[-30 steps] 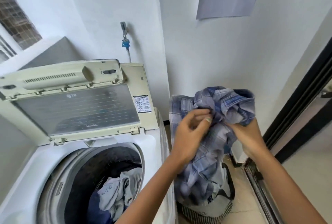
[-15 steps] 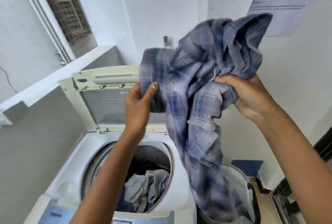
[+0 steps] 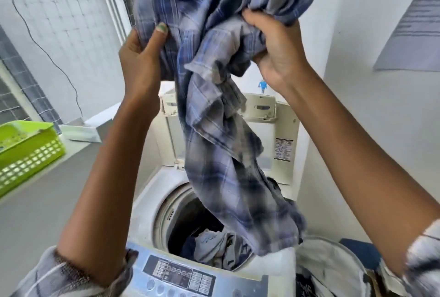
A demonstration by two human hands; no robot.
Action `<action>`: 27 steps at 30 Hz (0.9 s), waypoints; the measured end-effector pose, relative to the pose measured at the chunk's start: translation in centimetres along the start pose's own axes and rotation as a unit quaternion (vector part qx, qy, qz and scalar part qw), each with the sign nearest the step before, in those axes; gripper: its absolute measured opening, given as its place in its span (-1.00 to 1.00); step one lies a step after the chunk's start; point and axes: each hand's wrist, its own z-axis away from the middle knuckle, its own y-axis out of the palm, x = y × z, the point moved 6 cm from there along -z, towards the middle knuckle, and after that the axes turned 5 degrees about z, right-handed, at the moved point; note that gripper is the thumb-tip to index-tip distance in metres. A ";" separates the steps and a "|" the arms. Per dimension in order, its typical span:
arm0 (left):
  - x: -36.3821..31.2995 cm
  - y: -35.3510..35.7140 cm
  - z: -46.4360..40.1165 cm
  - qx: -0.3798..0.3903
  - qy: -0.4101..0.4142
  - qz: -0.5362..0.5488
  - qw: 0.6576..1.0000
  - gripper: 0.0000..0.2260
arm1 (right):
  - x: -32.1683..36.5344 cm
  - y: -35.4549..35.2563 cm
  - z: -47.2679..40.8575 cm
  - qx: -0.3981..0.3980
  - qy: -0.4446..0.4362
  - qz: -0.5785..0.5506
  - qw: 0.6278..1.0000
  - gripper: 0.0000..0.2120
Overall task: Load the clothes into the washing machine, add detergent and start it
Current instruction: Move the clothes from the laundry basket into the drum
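Note:
A blue-grey plaid shirt (image 3: 214,154) hangs high over the open top-loading washing machine (image 3: 152,196). My left hand (image 3: 142,54) pinches its left edge with the thumb on the cloth. At the upper right, my right hand (image 3: 273,44) grips a bunched fold. The shirt's lower end dangles at the drum's right rim. Inside the drum (image 3: 190,225) lie pale and dark clothes (image 3: 214,246). The raised lid (image 3: 262,111) stands behind the shirt, partly hidden. The control panel (image 3: 181,275) is at the bottom.
A green plastic basket (image 3: 26,151) sits on the ledge at the left. A laundry bag (image 3: 333,270) with clothes stands right of the machine. White walls close in on both sides, with a paper notice (image 3: 414,25) on the right wall.
Both hands have lifted the plaid shirt up from the bag at the right and carried it left, over the drum. The view has turned to face the machine.

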 end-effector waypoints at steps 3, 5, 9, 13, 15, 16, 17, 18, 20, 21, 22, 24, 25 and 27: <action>-0.9 -0.4 -1.1 0.011 0.017 -0.007 1.000 -0.92 | 0.3 1.3 -0.2 0.008 -0.026 0.008 1.000 -0.82; -0.2 -0.9 -1.4 0.006 0.008 -0.024 1.000 -0.92 | -0.5 0.9 0.0 -0.006 -0.037 0.057 0.998 -0.85; 3.1 -2.5 -1.3 -0.002 -0.020 -0.054 0.998 -0.94 | -5.6 -1.8 2.3 -0.020 -0.023 0.184 0.982 -0.75; 6.3 -4.0 -1.8 0.002 -0.030 -0.128 0.991 -0.88 | -14.0 -5.3 7.0 0.055 0.104 0.353 0.928 -0.94; 8.3 -4.1 -1.7 0.045 -0.057 -0.180 0.981 -0.90 | -18.5 -7.1 9.4 0.158 0.216 0.434 0.861 -0.87; 9.2 -4.1 -1.6 0.065 -0.070 -0.197 0.976 -0.91 | -20.4 -8.1 10.5 0.228 0.270 0.492 0.795 -0.76; 10.1 -4.2 -1.4 0.082 -0.080 -0.212 0.971 -0.91 | -21.7 -9.1 11.7 0.307 0.315 0.547 0.712 -0.65; 10.8 -4.2 -1.2 0.097 -0.087 -0.226 0.965 -0.90 | -22.4 -9.8 12.7 0.381 0.343 0.575 0.637 -0.53; 11.7 -4.4 -1.1 0.122 -0.099 -0.240 0.958 -0.84 | -22.1 -10.5 13.4 0.456 0.371 0.565 0.579 -0.40; 11.8 -4.5 -1.1 0.128 -0.108 -0.233 0.958 -0.81 | -21.8 -10.8 13.2 0.459 0.383 0.553 0.580 -0.41; 11.8 -4.6 -1.2 0.132 -0.116 -0.221 0.959 -0.80 | -21.4 -10.9 12.7 0.454 0.382 0.556 0.582 -0.46; 11.4 -4.7 -1.8 0.141 -0.124 -0.205 0.961 -0.79 | -20.5 -11.0 10.8 0.431 0.343 0.620 0.559 -0.57; 11.0 -4.6 -2.0 0.154 -0.127 -0.201 0.959 -0.79 | -20.0 -10.9 9.6 0.410 0.313 0.650 0.557 -0.53; 10.1 -4.3 -2.4 0.190 -0.142 -0.185 0.954 -0.80 | -18.6 -9.9 7.4 0.358 0.265 0.635 0.631 -0.43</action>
